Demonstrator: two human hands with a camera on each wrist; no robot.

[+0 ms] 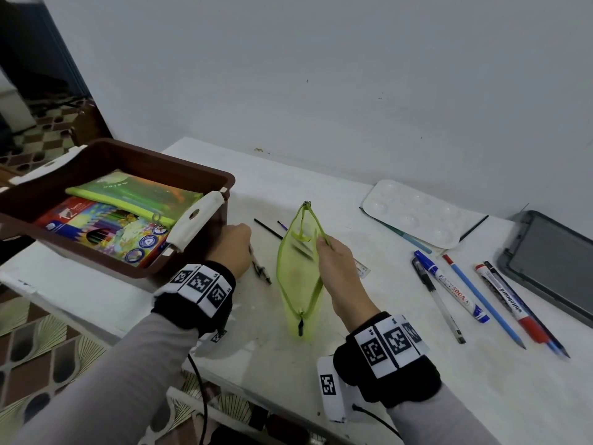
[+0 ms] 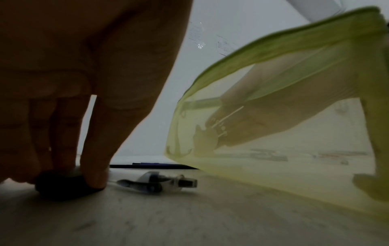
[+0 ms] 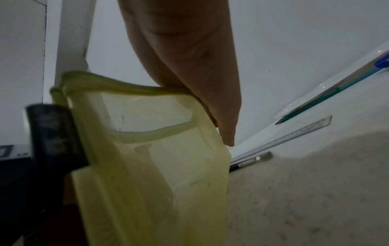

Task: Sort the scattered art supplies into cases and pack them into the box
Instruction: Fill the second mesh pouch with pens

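Observation:
My right hand [image 1: 327, 248] pinches the rim of a yellow-green mesh pouch [image 1: 298, 277] and holds it upright on the table with its zip open. The same pouch [image 3: 147, 149] fills the right wrist view under my fingers [image 3: 210, 83]. My left hand [image 1: 234, 242] is down on the table beside the brown box [image 1: 224, 178]. Its fingertips [image 2: 94, 179] curl onto a small dark object [image 2: 61, 184]. A pen-like tool [image 1: 261, 268] lies just past that hand. The box holds a coloured-pencil pack [image 1: 106, 229] and a green zip case [image 1: 134, 194].
Several pens and pencils [image 1: 449, 284] lie to the right, with a white palette [image 1: 414, 213] behind them and a grey lid [image 1: 552, 261] at the far right. Two thin brushes [image 1: 268, 229] and a clear ruler [image 1: 362, 268] lie around the pouch. The table edge runs close in front.

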